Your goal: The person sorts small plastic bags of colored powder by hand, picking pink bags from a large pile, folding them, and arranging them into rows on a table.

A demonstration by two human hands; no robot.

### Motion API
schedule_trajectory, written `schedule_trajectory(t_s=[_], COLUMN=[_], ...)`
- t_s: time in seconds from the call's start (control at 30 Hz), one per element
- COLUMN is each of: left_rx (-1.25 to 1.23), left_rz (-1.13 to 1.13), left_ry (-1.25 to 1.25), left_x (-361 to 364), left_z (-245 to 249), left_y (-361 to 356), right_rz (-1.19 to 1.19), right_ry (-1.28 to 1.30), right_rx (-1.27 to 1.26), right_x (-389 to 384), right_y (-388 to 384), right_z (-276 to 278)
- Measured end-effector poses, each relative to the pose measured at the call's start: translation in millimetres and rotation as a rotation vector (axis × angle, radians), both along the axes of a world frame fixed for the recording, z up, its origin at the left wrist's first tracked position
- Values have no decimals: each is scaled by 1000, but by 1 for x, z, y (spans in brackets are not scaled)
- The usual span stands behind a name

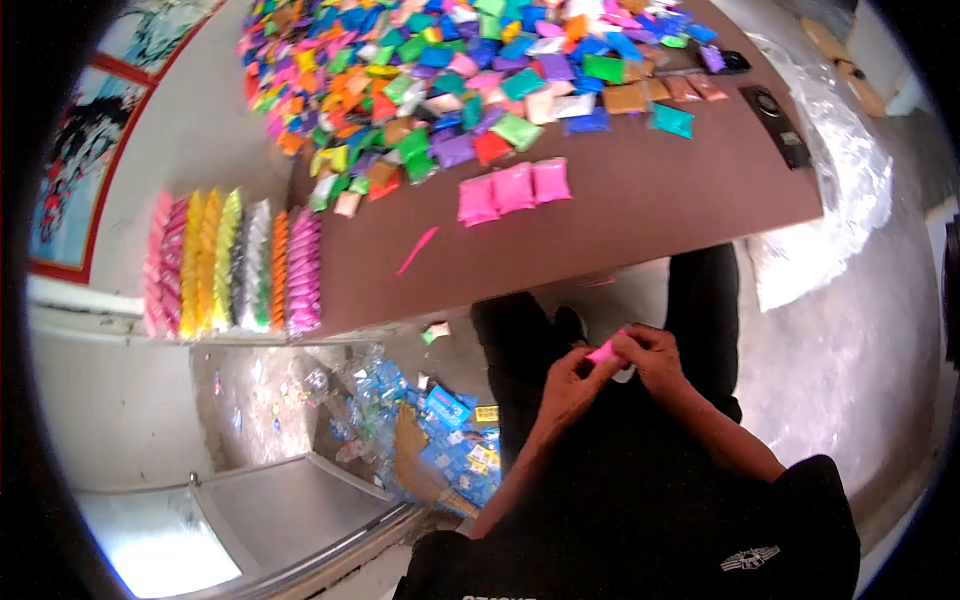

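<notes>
In front of my lap, below the table edge, both hands are closed on a small bright pink packet [603,353]. My left hand [573,382] pinches it from the left, and my right hand [652,362] grips it from the right. The fingers cover much of the packet. On the brown table [620,215], three pink packets [513,190] lie side by side in a row. A thin pink plastic tool [418,249] rests at an angle to their left.
A big heap of small coloured packets [450,100] spreads over the table's far side. Stacked columns of packets [235,265] stand at the left. A black device [776,127] lies at the right, near clear plastic sheeting [835,190]. Blue packaging [445,410] litters the floor.
</notes>
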State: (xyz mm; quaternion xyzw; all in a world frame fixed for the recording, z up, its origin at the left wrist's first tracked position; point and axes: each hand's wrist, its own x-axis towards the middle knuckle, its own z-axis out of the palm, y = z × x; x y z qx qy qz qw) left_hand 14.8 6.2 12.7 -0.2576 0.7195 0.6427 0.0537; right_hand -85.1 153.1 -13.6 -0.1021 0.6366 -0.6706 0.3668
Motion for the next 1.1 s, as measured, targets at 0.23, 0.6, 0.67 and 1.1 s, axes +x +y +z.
schedule_trajectory(t_s=[0.23, 0.6, 0.67, 1.1], left_rx=[67, 113, 137, 152], left_rz=[92, 133, 163, 288], left_ry=[141, 19, 21, 43], left_x=[9, 8, 9, 19], left_z=[-6, 18, 16, 26], left_y=[-1, 11, 12, 10], right_rz=[43, -11, 21, 68], right_ry=[-138, -63, -63, -144], right_rx=[-6, -20, -53, -145], right_x=[2, 5, 4, 10], right_y=[0, 2, 3, -8], right_z=[-3, -8, -5, 12])
